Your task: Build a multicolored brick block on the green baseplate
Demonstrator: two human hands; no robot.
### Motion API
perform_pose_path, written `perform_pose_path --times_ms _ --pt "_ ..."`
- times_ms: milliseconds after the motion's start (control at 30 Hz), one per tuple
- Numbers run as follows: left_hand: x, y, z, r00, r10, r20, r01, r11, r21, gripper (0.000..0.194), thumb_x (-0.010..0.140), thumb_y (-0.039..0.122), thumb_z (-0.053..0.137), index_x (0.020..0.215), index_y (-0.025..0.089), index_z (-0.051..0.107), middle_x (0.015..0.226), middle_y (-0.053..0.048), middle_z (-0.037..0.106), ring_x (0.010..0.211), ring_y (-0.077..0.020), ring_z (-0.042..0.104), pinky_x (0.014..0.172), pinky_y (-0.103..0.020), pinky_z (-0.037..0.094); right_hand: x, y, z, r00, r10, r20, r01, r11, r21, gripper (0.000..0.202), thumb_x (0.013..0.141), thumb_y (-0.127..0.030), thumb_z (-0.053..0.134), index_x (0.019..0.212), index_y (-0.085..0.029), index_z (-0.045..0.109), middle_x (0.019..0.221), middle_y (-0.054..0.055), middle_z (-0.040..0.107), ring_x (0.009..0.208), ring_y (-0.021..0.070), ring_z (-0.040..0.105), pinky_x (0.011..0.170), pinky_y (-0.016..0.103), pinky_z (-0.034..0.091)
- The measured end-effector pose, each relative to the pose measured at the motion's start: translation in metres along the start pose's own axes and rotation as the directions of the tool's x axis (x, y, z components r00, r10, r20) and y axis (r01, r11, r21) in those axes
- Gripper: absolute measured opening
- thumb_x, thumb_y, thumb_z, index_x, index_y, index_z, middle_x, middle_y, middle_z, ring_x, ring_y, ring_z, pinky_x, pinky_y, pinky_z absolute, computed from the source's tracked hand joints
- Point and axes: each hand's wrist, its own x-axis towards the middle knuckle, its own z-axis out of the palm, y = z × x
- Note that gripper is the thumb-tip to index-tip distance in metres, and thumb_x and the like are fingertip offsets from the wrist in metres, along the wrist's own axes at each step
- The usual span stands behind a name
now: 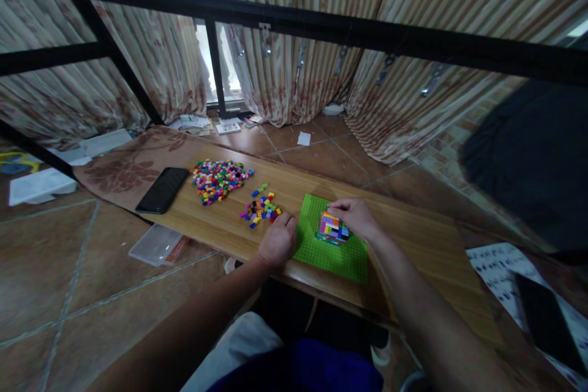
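A multicoloured block of toy bricks [332,228] stands on the green baseplate [342,266]. My right hand [357,215] reaches over the plate, its fingers pinched together at the far top edge of the block. Whatever lies between those fingertips is too small to make out. At the plate's left edge, my left hand [279,240] rests low over the table with its fingers curled closed. Its fingertips are turned away, so anything in them is hidden. Just beyond it lies a small group of loose toy bricks [261,209].
A larger heap of bricks [219,180] and a black phone [163,190] lie farther left on the wooden table [413,245]. A clear plastic box [157,245] is on the floor in front. Black metal bars [303,15] cross behind. A dark device [549,318] sits at right.
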Motion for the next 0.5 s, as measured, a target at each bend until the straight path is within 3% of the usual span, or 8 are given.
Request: perform_pose_path --times_ms 200,300,400,500 --pt "0.001 0.0 0.0 1.0 -0.011 -0.015 0.011 1.0 -0.01 0.017 0.088 0.012 0.042 0.09 0.016 0.058 0.094 -0.008 0.057 0.088 -0.0178 0.055 0.084 -0.032 0.051 -0.005 0.003 0.003 1.0 0.005 0.002 -0.005 0.999 0.041 0.023 0.064 -0.035 0.072 0.079 -0.017 0.075 0.076 0.006 0.075 0.064 0.0166 0.066 0.06 0.027 0.05" --pt "0.001 0.0 0.0 1.0 -0.026 -0.017 0.026 1.0 -0.006 0.017 0.088 0.012 0.043 0.091 0.016 0.059 0.095 -0.009 0.057 0.09 -0.0184 0.055 0.086 -0.032 0.051 -0.01 0.008 0.004 1.0 -0.008 -0.025 0.011 0.995 0.101 0.035 0.067 -0.041 0.07 0.092 -0.018 0.074 0.091 0.007 0.075 0.075 0.0179 0.069 0.069 0.03 0.053" --pt "0.001 0.0 0.001 0.999 -0.03 -0.015 0.03 1.0 -0.007 0.016 0.087 0.012 0.044 0.091 0.016 0.059 0.096 -0.008 0.057 0.091 -0.0185 0.055 0.088 -0.032 0.05 -0.019 0.011 0.002 0.979 -0.043 -0.198 0.086 0.972 0.218 0.04 0.068 -0.044 0.07 0.099 -0.02 0.071 0.103 0.008 0.073 0.091 0.0199 0.068 0.082 0.035 0.053" --pt "0.001 0.0 0.001 0.999 -0.033 -0.009 0.033 0.999 -0.012 0.014 0.086 0.011 0.046 0.088 0.017 0.058 0.093 -0.007 0.056 0.088 -0.0177 0.055 0.086 -0.032 0.05 -0.035 0.006 0.0 0.907 -0.035 -0.42 0.155 0.955 0.253 0.034 0.07 -0.045 0.07 0.092 -0.019 0.072 0.097 0.008 0.074 0.092 0.0212 0.067 0.087 0.039 0.051"
